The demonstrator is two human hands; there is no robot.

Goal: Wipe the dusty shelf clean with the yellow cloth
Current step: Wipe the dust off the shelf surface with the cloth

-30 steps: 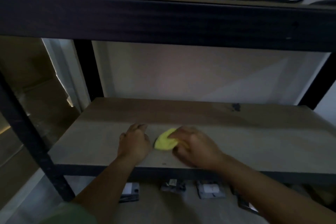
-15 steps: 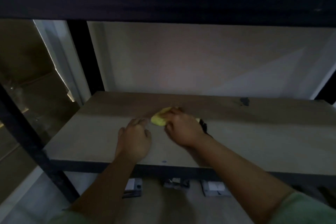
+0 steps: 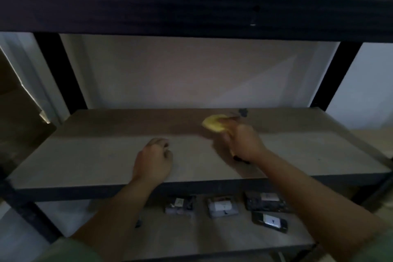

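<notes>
The yellow cloth [image 3: 213,125] is bunched under the fingers of my right hand [image 3: 241,141], pressed on the grey-brown shelf board [image 3: 95,155] toward its back, right of centre. My left hand [image 3: 153,160] rests flat on the board near the front edge, fingers curled, holding nothing. A paler dusty band runs along the front half of the board; the back strip looks darker. A small dark mark [image 3: 243,111] sits at the back edge just beyond the cloth.
A dark upper shelf beam [image 3: 191,8] hangs low overhead. Black uprights [image 3: 60,70] [image 3: 338,74] stand at the back corners. On the lower shelf [image 3: 191,238] lie several small packaged items [image 3: 222,206] and a dark phone-like item [image 3: 269,222].
My right hand has swept the cloth from the front middle of the board toward the back and to the right. My left hand has stayed resting near the front edge.
</notes>
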